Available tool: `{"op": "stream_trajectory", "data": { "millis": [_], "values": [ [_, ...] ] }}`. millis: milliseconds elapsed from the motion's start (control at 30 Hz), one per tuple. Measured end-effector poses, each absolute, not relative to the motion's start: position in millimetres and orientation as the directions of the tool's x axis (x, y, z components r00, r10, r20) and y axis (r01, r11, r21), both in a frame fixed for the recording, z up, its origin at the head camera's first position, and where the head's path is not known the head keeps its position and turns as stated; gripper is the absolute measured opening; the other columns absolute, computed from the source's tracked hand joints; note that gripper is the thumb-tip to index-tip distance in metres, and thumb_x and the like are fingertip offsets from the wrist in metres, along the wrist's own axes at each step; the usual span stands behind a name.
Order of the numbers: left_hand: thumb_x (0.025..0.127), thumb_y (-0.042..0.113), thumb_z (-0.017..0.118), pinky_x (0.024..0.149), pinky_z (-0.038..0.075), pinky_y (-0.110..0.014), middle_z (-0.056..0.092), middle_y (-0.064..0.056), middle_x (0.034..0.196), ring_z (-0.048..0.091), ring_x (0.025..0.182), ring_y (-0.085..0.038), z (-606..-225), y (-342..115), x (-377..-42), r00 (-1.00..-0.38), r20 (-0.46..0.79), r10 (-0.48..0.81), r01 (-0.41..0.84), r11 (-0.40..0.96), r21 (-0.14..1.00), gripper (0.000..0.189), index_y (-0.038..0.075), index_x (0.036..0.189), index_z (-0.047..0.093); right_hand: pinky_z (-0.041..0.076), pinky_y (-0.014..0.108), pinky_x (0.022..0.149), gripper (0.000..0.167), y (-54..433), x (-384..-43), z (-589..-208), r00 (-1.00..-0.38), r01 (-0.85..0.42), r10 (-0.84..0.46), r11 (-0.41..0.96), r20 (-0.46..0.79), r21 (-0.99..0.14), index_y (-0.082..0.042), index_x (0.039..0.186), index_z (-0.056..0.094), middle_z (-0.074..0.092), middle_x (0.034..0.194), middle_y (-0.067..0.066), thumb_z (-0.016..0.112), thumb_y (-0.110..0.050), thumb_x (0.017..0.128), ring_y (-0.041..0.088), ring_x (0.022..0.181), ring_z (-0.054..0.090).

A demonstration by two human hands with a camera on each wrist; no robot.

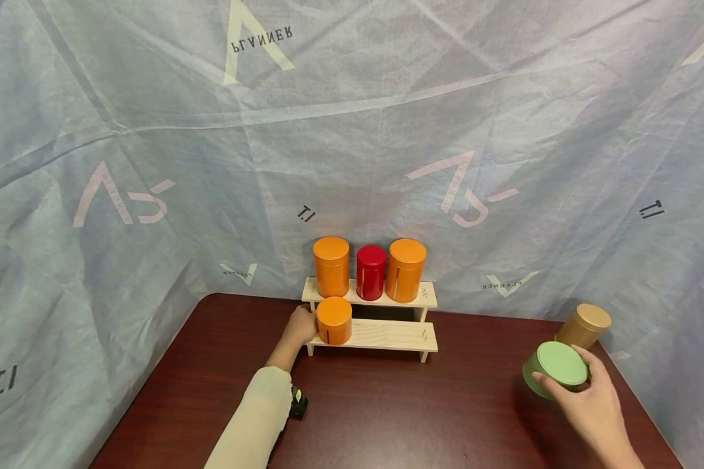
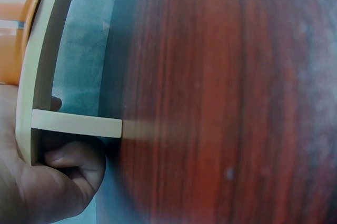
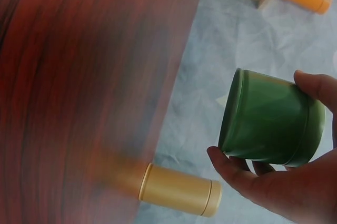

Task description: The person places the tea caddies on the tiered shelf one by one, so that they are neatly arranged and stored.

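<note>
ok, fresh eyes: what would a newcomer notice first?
Likely the green canister, held above the table by the right hand, near the gold canister. Next, the red canister between two tall orange canisters on the upper tier of the wooden rack. Then the short orange canister on the lower tier, beside the left hand gripping the rack's left end.

I'm in a curtained-off tabletop booth: creased grey printed sheets point(image 1: 352, 156) behind and on both sides of my dark reddish wood-grain table point(image 1: 410, 410). Can't tell home, lab or office.
</note>
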State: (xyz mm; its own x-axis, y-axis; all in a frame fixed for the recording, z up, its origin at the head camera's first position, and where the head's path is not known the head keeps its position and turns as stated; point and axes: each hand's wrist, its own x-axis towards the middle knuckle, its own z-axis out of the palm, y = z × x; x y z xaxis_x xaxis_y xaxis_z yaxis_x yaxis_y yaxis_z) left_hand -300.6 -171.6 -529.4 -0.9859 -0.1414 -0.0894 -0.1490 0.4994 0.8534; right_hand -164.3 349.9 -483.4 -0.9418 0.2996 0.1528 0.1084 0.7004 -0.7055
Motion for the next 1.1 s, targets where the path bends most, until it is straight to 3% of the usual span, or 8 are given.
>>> {"op": "stream_trajectory", "data": {
  "millis": [433, 667, 900, 1100],
  "values": [
    [0.109, 0.029, 0.045, 0.058, 0.040, -0.029, 0.043, 0.002, 0.061, 0.041, 0.055, -0.014, -529.0, -172.1, -301.7, -0.985, -0.097, -0.143, -0.157, 0.504, 0.849, 0.039, -0.004, 0.120, 0.064, 0.037, 0.014, 0.070, 0.097, 340.1, -164.4, -487.4, -0.953, 0.050, 0.244, 0.707, 0.177, -0.705, -0.008, 0.161, 0.037, 0.052, 0.146, 0.024, 0.088, -0.042, 0.087, -0.019, 0.095, 0.035],
    [0.109, 0.030, 0.045, 0.053, 0.036, -0.027, 0.039, 0.004, 0.058, 0.035, 0.051, -0.012, -531.1, -172.7, -302.9, -0.984, -0.102, -0.143, -0.161, 0.500, 0.851, 0.036, 0.000, 0.103, 0.064, 0.038, 0.016, 0.071, 0.098, 334.9, -165.1, -489.2, -0.959, 0.051, 0.230, 0.715, 0.167, -0.698, -0.008, 0.162, 0.037, 0.052, 0.147, 0.025, 0.088, -0.044, 0.086, -0.022, 0.095, 0.033],
    [0.111, 0.033, 0.045, 0.054, 0.039, -0.028, 0.042, 0.003, 0.060, 0.039, 0.053, -0.013, -531.2, -172.5, -301.9, -0.984, -0.110, -0.142, -0.167, 0.500, 0.850, 0.042, -0.004, 0.117, 0.064, 0.038, 0.012, 0.071, 0.098, 330.3, -165.6, -489.9, -0.964, 0.034, 0.211, 0.706, 0.165, -0.708, -0.007, 0.162, 0.037, 0.049, 0.152, 0.027, 0.088, -0.042, 0.086, -0.021, 0.095, 0.034],
    [0.109, 0.029, 0.045, 0.054, 0.038, -0.027, 0.041, 0.004, 0.059, 0.038, 0.052, -0.013, -530.7, -172.8, -302.9, -0.985, -0.095, -0.142, -0.154, 0.498, 0.853, 0.035, 0.000, 0.104, 0.064, 0.039, 0.010, 0.070, 0.098, 325.1, -166.3, -490.2, -0.967, 0.017, 0.191, 0.704, 0.167, -0.710, -0.006, 0.161, 0.037, 0.050, 0.150, 0.027, 0.088, -0.042, 0.086, -0.023, 0.093, 0.035]
  ]
}}
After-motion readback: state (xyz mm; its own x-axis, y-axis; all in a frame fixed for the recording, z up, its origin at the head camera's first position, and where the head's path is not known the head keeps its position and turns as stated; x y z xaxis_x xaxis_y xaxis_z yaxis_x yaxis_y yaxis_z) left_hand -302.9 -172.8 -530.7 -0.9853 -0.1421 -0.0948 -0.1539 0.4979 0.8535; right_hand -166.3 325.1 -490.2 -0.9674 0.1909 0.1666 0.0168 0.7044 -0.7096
